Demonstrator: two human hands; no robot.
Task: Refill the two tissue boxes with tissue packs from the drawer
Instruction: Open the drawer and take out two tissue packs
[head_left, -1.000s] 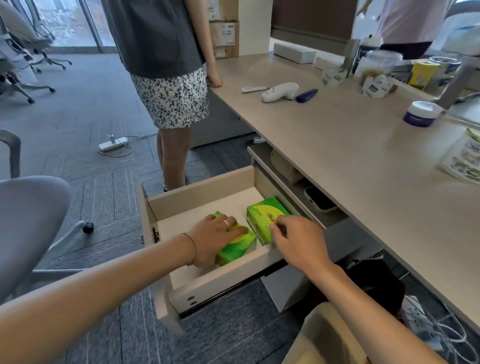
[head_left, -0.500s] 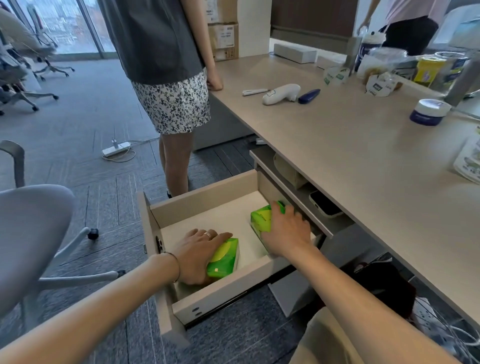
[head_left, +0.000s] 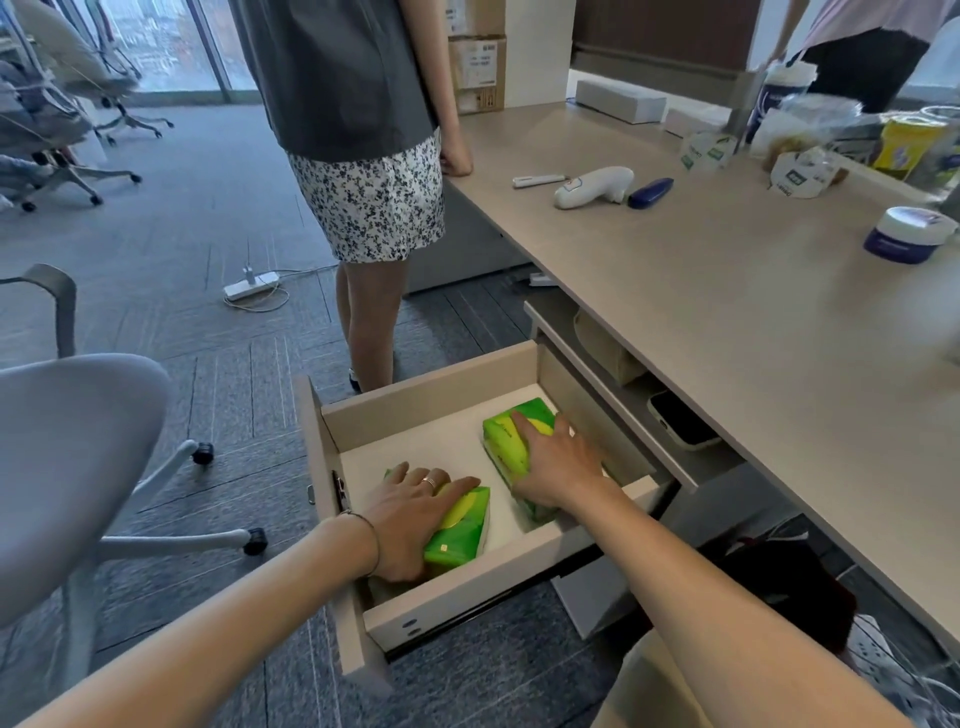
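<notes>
Below the desk edge, we reach into the open drawer (head_left: 447, 597). Our left hand (head_left: 410, 512) grips the near tissue pack (head_left: 460, 530); our right hand (head_left: 558, 462) clasps the far tissue pack (head_left: 506, 441) by its sides. Both look light, soft and slick-wrapped, best held across their width. Their print is unreadable.

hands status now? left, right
Left hand: grips the near tissue pack in the drawer.
Right hand: grips the far tissue pack.
</notes>
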